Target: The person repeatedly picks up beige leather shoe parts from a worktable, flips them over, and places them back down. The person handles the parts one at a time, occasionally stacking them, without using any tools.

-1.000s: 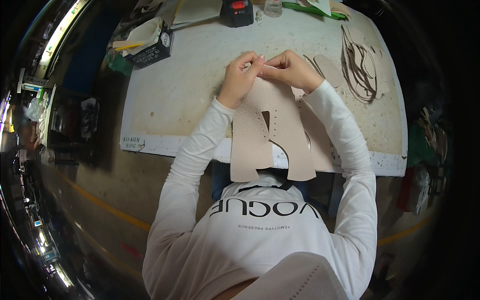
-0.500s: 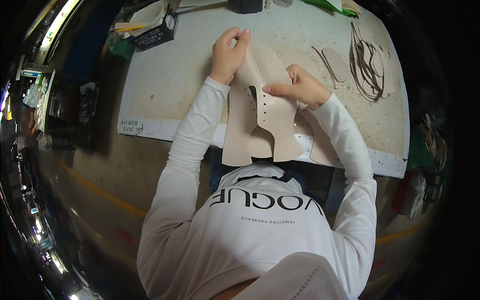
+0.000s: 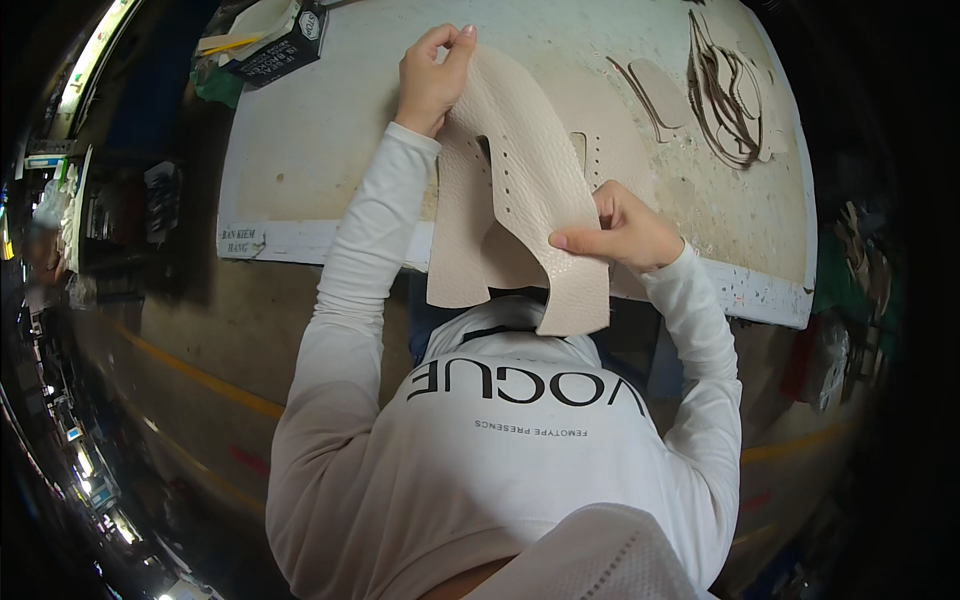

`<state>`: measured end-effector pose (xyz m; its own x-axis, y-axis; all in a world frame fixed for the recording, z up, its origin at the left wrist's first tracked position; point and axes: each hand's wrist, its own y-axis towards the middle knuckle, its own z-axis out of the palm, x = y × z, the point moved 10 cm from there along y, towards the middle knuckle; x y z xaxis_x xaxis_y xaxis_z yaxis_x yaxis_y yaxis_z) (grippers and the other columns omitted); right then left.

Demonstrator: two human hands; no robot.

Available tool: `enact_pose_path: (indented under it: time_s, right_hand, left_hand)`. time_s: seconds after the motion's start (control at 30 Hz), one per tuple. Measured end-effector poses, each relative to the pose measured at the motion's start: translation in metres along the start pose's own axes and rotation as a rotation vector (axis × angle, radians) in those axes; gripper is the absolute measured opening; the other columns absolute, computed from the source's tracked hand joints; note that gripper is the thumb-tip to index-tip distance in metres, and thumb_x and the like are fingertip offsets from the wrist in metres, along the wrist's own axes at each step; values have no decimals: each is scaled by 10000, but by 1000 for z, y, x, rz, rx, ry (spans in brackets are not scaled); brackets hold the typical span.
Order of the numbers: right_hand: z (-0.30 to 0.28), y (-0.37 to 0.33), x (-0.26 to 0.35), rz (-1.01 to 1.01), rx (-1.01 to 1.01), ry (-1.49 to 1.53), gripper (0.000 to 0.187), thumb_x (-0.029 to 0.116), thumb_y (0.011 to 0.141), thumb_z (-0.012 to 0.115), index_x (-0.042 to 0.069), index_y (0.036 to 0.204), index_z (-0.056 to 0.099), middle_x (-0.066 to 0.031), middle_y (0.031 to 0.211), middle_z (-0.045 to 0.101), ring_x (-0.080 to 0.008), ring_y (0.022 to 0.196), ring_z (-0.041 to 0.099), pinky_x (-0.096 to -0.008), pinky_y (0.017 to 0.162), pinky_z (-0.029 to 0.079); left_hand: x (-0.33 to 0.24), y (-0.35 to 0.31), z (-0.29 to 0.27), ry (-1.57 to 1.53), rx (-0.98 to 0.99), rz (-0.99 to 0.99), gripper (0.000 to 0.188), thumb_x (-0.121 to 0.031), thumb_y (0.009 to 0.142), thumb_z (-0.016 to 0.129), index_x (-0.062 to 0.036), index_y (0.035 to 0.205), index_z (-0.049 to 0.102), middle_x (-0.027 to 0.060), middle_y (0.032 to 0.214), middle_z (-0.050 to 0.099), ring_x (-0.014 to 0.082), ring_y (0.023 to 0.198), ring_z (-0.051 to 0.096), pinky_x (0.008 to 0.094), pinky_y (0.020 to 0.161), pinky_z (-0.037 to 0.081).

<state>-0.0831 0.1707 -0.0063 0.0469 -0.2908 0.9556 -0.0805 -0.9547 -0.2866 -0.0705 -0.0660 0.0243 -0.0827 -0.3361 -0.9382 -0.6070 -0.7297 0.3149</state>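
Across the near edge of the white, stained worktable (image 3: 320, 180) hangs a beige, pebble-grained leather piece (image 3: 535, 140) with punched holes, its top pinched by the left hand (image 3: 433, 80), its lower right side by the right hand (image 3: 622, 230). Toward the worktable's right side lie looped, thin brown strips (image 3: 702, 95).

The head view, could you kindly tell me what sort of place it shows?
Probably a leatherwork workshop, judging by the grained, perforated beige piece in hand, the stained white worktable and the loose thin brown strips.
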Motion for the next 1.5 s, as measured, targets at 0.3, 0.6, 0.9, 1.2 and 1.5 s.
enact_pose_path:
  time_s: [0.3, 0.6, 0.9, 1.2, 1.5]
  right_hand:
    - [20, -49, -10, 62, 129, -45, 232, 172, 802, 715, -15, 682, 649, 32, 557, 542, -34, 476, 426, -205, 429, 323]
    - [30, -101, 63, -349, 631, -84, 140, 105, 850, 645, -21, 852, 706, -84, 688, 689, -82, 569, 647, -195, 452, 437]
    - [-89, -43, 84, -270, -340, -185, 186, 137, 891, 576, 11, 967, 689, -53, 781, 681, -88, 655, 633, -190, 577, 466]
    - [-134, 52, 45, -405, -684, -350, 281, 288, 862, 615, 57, 998, 701, -139, 860, 693, -182, 737, 655, -278, 675, 496]
    - [-128, 32, 39, -337, -898, -525, 321, 348, 851, 616, 43, 850, 716, -120, 585, 620, -196, 488, 563, -304, 516, 440]
  left_hand:
    - [18, 7, 0, -21, -5, -45, 316, -262, 865, 631, -25, 684, 526, -50, 625, 461, 62, 612, 377, 229, 562, 348]
    - [29, 2, 59, -371, 97, -222, 337, -318, 882, 632, -86, 665, 517, -83, 608, 398, 33, 580, 311, 216, 527, 287]
    - [28, -27, 129, -172, 640, -242, 265, -226, 892, 605, -41, 1074, 660, 52, 1005, 656, 98, 887, 577, 208, 791, 450]
    - [24, -40, 127, -324, 719, -390, 258, -165, 887, 599, -19, 1093, 654, 51, 996, 657, 90, 904, 575, 224, 818, 454]
    - [8, -51, 127, 70, 814, -302, 310, -223, 788, 717, 37, 952, 674, 51, 863, 662, 86, 747, 568, 235, 714, 467]
